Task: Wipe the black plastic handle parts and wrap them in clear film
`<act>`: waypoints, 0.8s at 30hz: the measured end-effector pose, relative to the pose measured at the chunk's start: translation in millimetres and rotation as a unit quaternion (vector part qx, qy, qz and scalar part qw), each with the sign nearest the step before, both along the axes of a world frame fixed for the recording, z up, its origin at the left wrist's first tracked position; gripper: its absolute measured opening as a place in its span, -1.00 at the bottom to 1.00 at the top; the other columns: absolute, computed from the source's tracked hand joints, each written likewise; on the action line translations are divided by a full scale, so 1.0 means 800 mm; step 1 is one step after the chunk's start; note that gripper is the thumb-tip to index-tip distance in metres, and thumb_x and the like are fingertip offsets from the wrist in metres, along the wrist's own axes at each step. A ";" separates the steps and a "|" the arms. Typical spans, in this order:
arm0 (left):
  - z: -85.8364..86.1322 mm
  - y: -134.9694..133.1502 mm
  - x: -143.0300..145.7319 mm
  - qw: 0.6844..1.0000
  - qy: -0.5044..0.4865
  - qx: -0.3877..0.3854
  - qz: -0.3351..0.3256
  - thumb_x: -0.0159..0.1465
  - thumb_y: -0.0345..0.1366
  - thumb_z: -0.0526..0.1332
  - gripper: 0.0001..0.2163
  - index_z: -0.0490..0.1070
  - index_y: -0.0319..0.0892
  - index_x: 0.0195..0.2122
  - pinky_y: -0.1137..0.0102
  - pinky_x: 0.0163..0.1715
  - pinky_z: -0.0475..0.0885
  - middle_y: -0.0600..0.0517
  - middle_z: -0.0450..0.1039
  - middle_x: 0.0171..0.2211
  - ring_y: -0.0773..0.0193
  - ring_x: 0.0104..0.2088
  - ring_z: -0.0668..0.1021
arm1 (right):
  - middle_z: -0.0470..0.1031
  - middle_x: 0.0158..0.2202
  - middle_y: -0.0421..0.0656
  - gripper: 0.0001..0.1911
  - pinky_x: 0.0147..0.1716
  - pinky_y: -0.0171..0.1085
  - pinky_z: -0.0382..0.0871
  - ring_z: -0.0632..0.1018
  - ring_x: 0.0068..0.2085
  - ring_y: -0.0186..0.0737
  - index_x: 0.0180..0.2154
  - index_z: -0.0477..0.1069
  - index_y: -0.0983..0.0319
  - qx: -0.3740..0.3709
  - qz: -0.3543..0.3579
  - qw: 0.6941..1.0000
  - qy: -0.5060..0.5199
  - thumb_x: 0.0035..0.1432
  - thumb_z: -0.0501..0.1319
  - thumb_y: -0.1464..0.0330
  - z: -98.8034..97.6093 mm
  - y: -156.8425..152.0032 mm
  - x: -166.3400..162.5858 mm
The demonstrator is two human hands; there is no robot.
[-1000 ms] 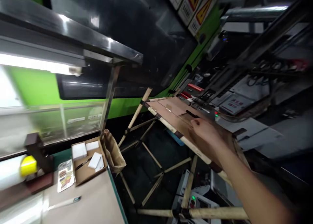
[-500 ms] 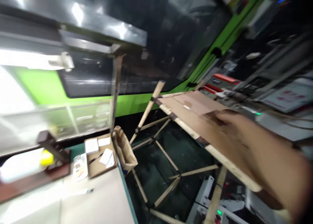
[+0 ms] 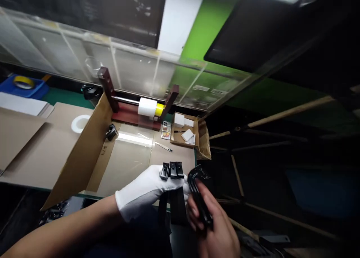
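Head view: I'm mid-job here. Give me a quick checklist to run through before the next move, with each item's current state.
1. Left hand gloved: ok, white glove.
2. Right hand gloved: not ok, bare.
3. Three small black pieces secure against the left hand: cannot tell from this view.
4. Curved black piece gripped in the right hand: ok.
5. White roll on its wooden stand: ok.

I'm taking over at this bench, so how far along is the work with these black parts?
Roughly midway at best; it's hard to judge. Done: one black part lies on the bench beside the cardboard flap. In hand: the gloved left hand holds three black clips, and the bare right hand holds a curved black piece. Left: those pieces aren't set down yet.
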State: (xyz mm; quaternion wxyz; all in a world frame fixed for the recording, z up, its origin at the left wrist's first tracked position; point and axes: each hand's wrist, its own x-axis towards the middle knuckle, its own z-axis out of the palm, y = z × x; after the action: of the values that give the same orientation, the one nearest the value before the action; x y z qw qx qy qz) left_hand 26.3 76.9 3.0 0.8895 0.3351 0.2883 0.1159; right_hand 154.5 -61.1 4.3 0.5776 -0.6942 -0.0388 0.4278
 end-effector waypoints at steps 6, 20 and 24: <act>-0.002 -0.003 -0.065 0.999 0.000 -0.001 0.046 0.23 0.03 0.34 -0.61 0.52 -0.27 -0.21 0.16 -0.15 0.52 -0.12 0.59 -0.29 0.05 -0.26 0.63 | 0.63 -0.27 -0.12 -0.36 -0.40 -0.30 0.48 0.61 -0.28 -0.15 0.17 0.49 0.22 -0.072 0.041 0.995 0.059 0.15 0.33 0.03 -0.028 0.015 -0.053; -0.043 -0.010 -0.057 0.980 0.072 0.161 0.090 0.29 -0.14 0.29 -0.73 0.46 -0.30 -0.32 0.38 -0.25 0.36 0.00 0.42 -0.35 0.26 -0.32 0.42 | 0.26 0.36 0.08 -0.16 0.19 -0.04 0.32 0.35 0.32 0.12 0.46 -0.07 0.29 -0.147 0.447 0.842 -0.264 0.38 -0.06 -0.08 -0.024 0.021 -0.050; -0.053 -0.025 -0.055 0.995 0.061 0.034 0.078 0.23 -0.13 0.32 -0.72 0.46 -0.28 -0.27 0.32 -0.30 0.44 -0.06 0.49 -0.34 0.18 -0.34 0.52 | 0.51 0.13 -0.03 -0.17 0.02 -0.14 0.43 0.57 0.00 -0.03 0.41 0.09 0.14 -0.135 0.337 0.925 -0.110 0.27 0.20 -0.06 -0.033 0.007 -0.045</act>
State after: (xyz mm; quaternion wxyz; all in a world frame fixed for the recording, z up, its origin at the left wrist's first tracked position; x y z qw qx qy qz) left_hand -17.7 56.7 -39.3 0.8467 0.3478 0.3635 0.1733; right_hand 118.4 -55.3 -22.0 0.2922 -0.7546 -0.2755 0.5189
